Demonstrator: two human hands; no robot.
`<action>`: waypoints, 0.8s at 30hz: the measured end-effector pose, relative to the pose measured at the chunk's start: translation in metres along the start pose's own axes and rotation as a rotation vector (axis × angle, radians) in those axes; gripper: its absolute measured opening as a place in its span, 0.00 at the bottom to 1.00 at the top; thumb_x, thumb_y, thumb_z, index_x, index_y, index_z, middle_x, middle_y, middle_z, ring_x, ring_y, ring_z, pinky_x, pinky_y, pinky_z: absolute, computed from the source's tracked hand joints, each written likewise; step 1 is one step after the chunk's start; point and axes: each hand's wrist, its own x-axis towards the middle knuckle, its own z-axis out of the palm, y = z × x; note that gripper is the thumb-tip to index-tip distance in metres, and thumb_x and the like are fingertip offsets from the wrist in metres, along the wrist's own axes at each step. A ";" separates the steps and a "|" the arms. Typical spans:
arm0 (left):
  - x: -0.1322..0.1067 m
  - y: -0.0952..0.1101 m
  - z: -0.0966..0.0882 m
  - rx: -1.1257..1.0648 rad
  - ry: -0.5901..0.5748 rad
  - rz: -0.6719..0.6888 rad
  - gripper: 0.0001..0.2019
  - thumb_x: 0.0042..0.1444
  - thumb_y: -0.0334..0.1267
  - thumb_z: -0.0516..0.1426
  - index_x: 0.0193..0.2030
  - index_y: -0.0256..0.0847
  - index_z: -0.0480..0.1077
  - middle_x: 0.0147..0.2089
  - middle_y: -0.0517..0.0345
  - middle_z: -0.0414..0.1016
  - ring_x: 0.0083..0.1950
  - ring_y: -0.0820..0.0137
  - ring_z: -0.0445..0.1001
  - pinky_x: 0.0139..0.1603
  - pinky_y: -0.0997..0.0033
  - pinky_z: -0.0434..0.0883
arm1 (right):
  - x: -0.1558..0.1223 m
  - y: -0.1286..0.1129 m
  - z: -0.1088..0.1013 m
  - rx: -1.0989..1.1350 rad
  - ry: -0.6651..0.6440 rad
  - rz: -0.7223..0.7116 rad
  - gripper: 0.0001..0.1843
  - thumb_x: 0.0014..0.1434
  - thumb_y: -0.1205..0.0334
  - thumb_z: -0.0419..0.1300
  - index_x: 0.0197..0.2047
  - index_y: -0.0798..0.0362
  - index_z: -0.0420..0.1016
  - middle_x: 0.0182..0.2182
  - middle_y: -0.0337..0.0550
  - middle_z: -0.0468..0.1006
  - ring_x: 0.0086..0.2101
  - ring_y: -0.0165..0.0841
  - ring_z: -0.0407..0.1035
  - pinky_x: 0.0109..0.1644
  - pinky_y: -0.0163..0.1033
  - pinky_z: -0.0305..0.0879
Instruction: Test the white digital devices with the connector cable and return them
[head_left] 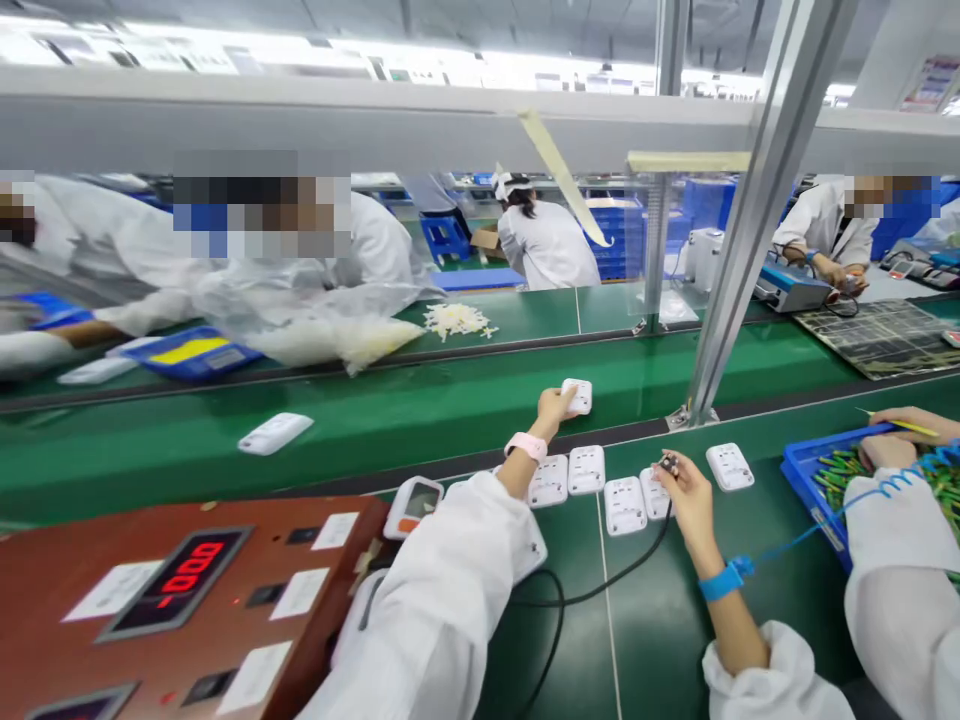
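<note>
My left hand (553, 408) reaches out over the green conveyor belt (420, 420) and grips a white rectangular adapter (578, 396) lying on it. My right hand (686, 492) hovers over a row of several white adapters (586, 470) on the near bench and pinches a small dark plug (668, 463) on a black cable (600, 588). A blue wrist strap (724, 580) with a coiled blue cord sits on my right wrist, and a pink watch (525, 446) on my left.
A brown tester box with a red digit display (184, 570) stands at the near left, a white handheld meter (413, 505) beside it. Another white unit (274, 433) rides the belt. A neighbour's hands work in a blue parts tray (806, 470) at right. A slanted metal post (750, 220) rises ahead.
</note>
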 end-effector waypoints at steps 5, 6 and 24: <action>0.008 0.011 0.016 0.260 0.072 0.169 0.21 0.60 0.36 0.56 0.58 0.30 0.62 0.59 0.39 0.64 0.60 0.58 0.64 0.61 0.51 0.63 | -0.021 -0.008 0.015 -0.035 -0.075 -0.044 0.27 0.52 0.52 0.65 0.52 0.59 0.73 0.41 0.51 0.79 0.41 0.36 0.76 0.49 0.40 0.74; 0.001 0.010 0.026 0.300 0.014 0.232 0.20 0.60 0.35 0.55 0.58 0.29 0.63 0.58 0.38 0.64 0.60 0.58 0.65 0.62 0.52 0.62 | -0.026 -0.010 0.017 -0.058 -0.096 -0.054 0.26 0.53 0.53 0.64 0.53 0.59 0.73 0.41 0.51 0.79 0.41 0.36 0.76 0.49 0.40 0.74; -0.095 -0.035 0.183 0.189 -0.685 0.561 0.44 0.34 0.36 0.70 0.62 0.29 0.62 0.63 0.34 0.61 0.65 0.50 0.59 0.68 0.49 0.52 | -0.046 -0.038 0.015 -0.368 0.052 -0.725 0.17 0.55 0.70 0.57 0.48 0.54 0.76 0.40 0.45 0.80 0.40 0.32 0.76 0.46 0.35 0.74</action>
